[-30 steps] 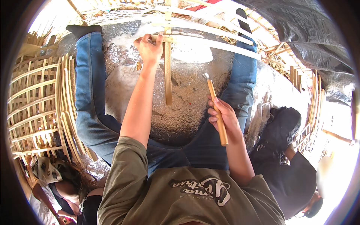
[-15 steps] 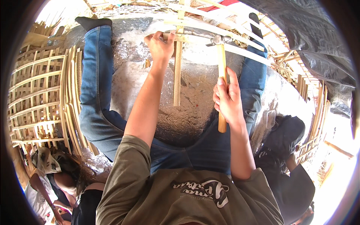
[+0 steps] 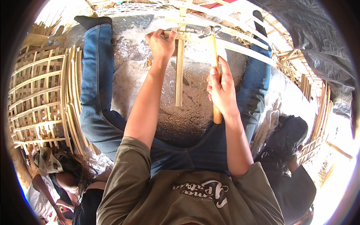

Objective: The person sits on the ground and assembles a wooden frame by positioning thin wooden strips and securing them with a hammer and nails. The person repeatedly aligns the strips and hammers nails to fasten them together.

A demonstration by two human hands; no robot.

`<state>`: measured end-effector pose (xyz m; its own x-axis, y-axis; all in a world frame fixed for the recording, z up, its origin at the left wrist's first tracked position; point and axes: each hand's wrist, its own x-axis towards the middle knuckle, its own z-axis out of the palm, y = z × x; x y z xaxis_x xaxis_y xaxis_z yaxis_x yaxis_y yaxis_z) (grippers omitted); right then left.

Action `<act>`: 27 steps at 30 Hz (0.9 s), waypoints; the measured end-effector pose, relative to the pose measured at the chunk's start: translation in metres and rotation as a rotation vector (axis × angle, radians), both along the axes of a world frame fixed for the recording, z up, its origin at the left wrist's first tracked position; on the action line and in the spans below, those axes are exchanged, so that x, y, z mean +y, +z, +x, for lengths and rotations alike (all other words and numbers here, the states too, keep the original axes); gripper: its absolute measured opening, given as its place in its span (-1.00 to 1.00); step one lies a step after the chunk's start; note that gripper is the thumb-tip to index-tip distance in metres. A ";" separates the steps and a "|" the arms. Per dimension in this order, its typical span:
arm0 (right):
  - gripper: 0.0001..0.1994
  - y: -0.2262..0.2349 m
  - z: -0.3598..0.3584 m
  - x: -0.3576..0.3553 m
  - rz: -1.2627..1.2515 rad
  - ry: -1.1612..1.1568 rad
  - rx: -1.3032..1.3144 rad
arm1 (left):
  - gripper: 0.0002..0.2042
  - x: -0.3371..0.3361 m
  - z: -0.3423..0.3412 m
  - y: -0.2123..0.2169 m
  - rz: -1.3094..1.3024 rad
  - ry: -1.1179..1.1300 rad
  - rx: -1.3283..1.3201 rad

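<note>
My right hand [image 3: 222, 88] is closed around the wooden handle of a hammer [image 3: 215, 56]. Its metal head is at the far end, over the pale bamboo strips. The fingers of my left hand [image 3: 161, 45] are closed on the left end of a crosswise bamboo strip [image 3: 183, 36]. That strip meets a lengthwise bamboo strip [image 3: 179, 75], which points toward me. The hammer head is just right of this crossing. Whether a nail is between my left fingers cannot be made out.
My outstretched legs in jeans [image 3: 96, 71] flank the work. Finished bamboo lattice panels [image 3: 35, 93] are stacked at left. More long strips [image 3: 240, 47] extend to the far right. Black plastic sheeting [image 3: 292, 26] hangs at upper right. People sit close by at lower left and right.
The hammer and my right hand have moved left and slightly away from me, bringing the hammer head closer to the strip crossing. My left hand keeps its hold, almost unmoved.
</note>
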<state>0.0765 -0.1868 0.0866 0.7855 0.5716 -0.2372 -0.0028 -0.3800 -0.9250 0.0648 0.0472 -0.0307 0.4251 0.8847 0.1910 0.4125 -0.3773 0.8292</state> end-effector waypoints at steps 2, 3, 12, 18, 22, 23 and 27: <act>-0.54 -0.004 0.002 -0.002 0.004 -0.006 -0.005 | -0.54 0.002 0.000 -0.002 0.023 -0.001 -0.001; -0.52 -0.006 0.003 -0.002 0.003 -0.002 -0.003 | -0.55 0.000 0.000 0.002 0.010 -0.008 0.000; -0.53 -0.026 0.007 0.008 -0.087 0.066 -0.332 | -0.59 -0.004 0.000 0.009 0.018 -0.004 -0.011; -0.54 -0.005 0.000 0.025 -0.077 0.074 -0.366 | -0.59 -0.003 0.000 0.013 -0.015 -0.025 0.044; -0.50 -0.014 -0.006 0.032 -0.078 0.099 -0.510 | -0.59 -0.002 0.002 0.008 0.025 -0.016 0.012; -0.50 -0.016 -0.007 0.034 -0.110 0.107 -0.497 | -0.58 -0.002 0.002 0.007 0.048 -0.016 0.000; -0.49 -0.026 -0.009 0.036 -0.196 0.148 -0.504 | -0.59 -0.007 0.001 0.010 0.012 0.017 -0.058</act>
<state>0.0676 -0.1505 0.0609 0.7441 0.6673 0.0338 0.4878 -0.5080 -0.7099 0.0655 0.0406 -0.0210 0.3981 0.8891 0.2259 0.3703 -0.3811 0.8471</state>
